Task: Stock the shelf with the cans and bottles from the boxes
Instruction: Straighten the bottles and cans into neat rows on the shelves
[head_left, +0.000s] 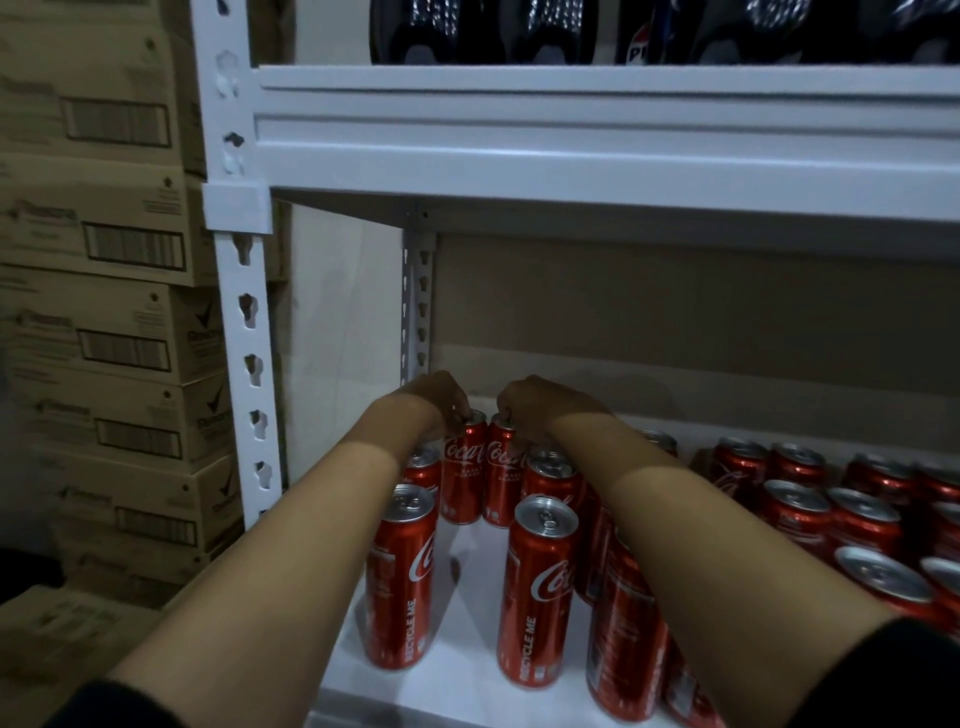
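Two upright cans (464, 465) (503, 470) touch, each gripped on top by one hand (434, 397) (535, 402).

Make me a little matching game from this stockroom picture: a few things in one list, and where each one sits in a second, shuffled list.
Things:
1. left hand
2. dark bottles
3. cardboard boxes
4. right hand

Places:
A. stacked left of the white shelf frame
B. on top of the right one of two cans at the back of the shelf
C. on the upper shelf
D. on top of the left one of those two cans

Pairs: 1-D, 2-C, 3-A, 4-B
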